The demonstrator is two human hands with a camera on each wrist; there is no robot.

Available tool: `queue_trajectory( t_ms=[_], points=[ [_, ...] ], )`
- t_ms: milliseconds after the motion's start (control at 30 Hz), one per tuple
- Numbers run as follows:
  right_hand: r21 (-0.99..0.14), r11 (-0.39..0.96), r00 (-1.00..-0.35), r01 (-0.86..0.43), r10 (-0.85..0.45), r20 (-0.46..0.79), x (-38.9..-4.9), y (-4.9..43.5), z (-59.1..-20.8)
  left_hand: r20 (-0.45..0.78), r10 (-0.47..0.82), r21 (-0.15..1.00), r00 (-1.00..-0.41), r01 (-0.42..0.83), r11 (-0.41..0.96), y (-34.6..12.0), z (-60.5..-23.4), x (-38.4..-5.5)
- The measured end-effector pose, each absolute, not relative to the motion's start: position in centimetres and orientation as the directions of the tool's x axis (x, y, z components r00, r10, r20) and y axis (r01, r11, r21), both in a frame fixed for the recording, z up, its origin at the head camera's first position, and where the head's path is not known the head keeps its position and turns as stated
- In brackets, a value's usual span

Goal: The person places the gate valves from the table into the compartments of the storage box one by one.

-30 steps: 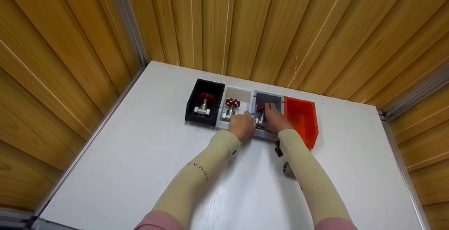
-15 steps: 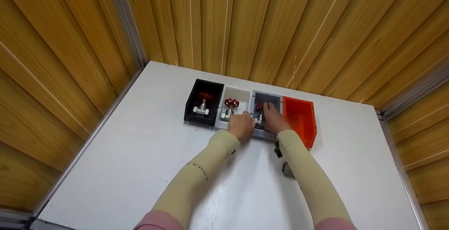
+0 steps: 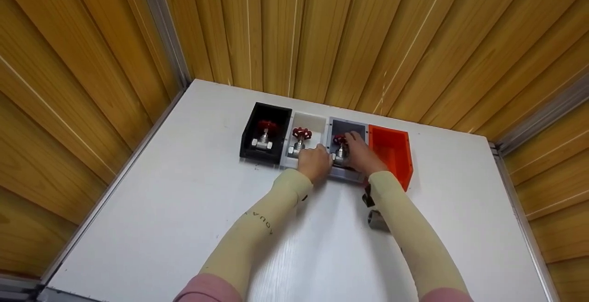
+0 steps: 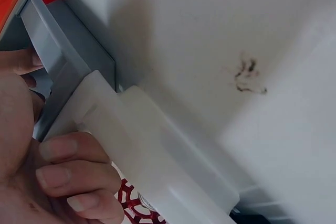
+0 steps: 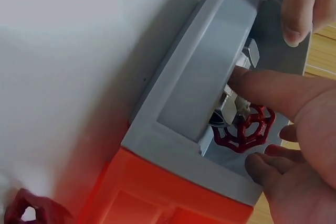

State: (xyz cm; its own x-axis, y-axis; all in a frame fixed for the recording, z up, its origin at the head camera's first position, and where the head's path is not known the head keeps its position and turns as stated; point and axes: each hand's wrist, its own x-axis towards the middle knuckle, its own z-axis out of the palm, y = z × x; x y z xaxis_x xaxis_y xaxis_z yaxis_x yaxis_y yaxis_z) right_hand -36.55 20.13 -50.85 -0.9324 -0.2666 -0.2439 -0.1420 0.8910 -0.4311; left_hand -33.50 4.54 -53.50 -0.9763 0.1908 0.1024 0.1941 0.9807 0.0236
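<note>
Inside the grey bin (image 3: 347, 127) sits a metal valve (image 5: 229, 107) with a red handwheel (image 5: 247, 129). My right hand (image 3: 364, 154) reaches into that bin; its thumb (image 5: 268, 90) lies straight against the valve body, and the other fingers spread loosely beside the handwheel, near the bin's side wall. My left hand (image 3: 314, 163) grips the adjoining edges of the white bin (image 4: 157, 145) and the grey bin, fingers (image 4: 79, 177) curled into the white one. Another red-wheeled valve (image 3: 300, 142) stands in the white bin, and a third valve (image 3: 263, 140) in the black bin (image 3: 248, 143).
An orange-red bin (image 3: 391, 150) adjoins the grey one on the right. On the white table (image 3: 161, 210), a metal fitting (image 3: 377, 219) lies partly hidden under the right forearm. Wood-patterned panels (image 3: 276, 30) rise behind the table and along both sides.
My right hand has shifted slightly off the grey bin's valve, uncovering more of its red handwheel. The left hand keeps its hold on the bin edges. The whole view drifts slightly left.
</note>
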Motion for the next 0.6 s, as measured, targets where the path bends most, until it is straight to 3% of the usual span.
queue_trajectory(
  t_ms=[600],
  points=[
    [-0.538, 0.835, -0.953, -0.116, -0.246, -0.177, -35.0, 20.9, -49.8, 0.149, 0.189, 0.059, -0.971, 0.199, 0.978, 4.5, -53.3, -33.2]
  ],
)
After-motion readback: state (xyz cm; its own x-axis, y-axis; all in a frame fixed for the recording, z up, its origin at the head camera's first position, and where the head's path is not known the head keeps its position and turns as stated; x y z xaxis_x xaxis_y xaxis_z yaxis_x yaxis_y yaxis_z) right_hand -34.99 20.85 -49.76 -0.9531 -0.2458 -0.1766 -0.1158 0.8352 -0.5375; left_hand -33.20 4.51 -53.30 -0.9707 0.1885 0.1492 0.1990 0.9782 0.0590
